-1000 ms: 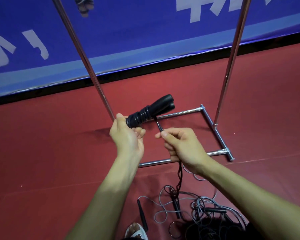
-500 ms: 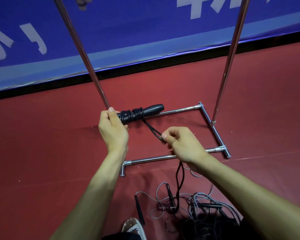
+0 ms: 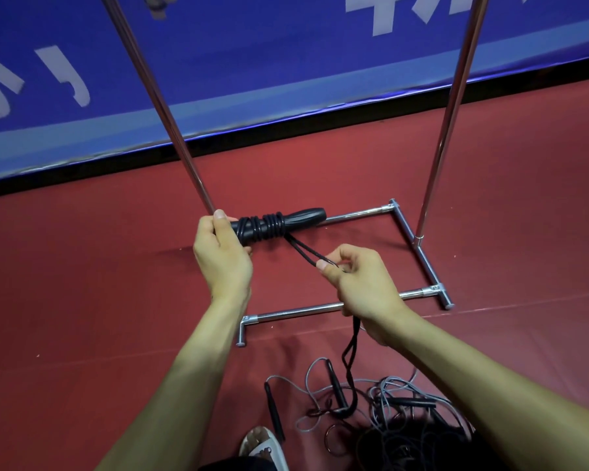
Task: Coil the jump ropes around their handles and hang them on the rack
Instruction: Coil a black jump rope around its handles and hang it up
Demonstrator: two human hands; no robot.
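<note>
Red matting (image 3: 82, 300) covered the floor, and a blue banner (image 3: 252, 62) with white lettering ran along the far wall above a black strip. The chrome rack (image 3: 300, 311) stood on the matting, its left upright (image 3: 160, 107) rising out of the top of the view. At the foot of that upright, the left hand (image 3: 223, 256) gripped one end of the black handle (image 3: 303, 219), fingers curled round it and thumb laid along the top. The handle was held roughly level in front of the rack's rear base bar. Several turns of black rope (image 3: 262, 227) lay wound round it beside the hand. A doubled strand ran from the coil down to the right hand (image 3: 361, 283), which pinched it between thumb and forefinger, the other fingers curled. Below that hand the strand hung to a tangled pile of grey and black ropes (image 3: 388, 402) on the floor, near a white sandal (image 3: 262, 447). The right upright (image 3: 453, 107) stood well apart from both hands.
</note>
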